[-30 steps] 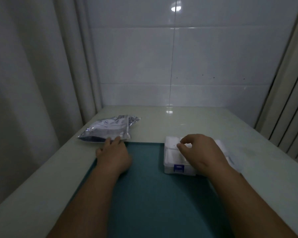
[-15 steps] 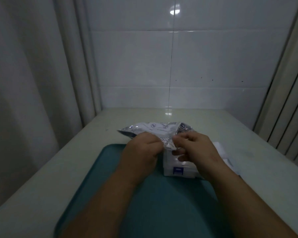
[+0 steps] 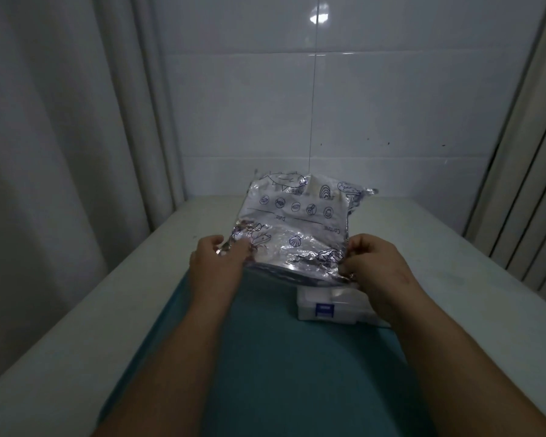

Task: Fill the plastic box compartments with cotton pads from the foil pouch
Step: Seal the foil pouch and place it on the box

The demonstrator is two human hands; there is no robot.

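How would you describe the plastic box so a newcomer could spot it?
Find the teal mat on the pale counter. At its far right, below the held foil pouch, sits the plastic box. Only it bears a blue label.

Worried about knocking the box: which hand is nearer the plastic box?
The right hand, gripping the foil pouch, overlaps the plastic box in view; the left hand grips the opposite edge, away from it.

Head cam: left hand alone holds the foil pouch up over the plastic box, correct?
Not alone: the head view shows the left hand and the right hand both gripping the foil pouch, held up over the plastic box.
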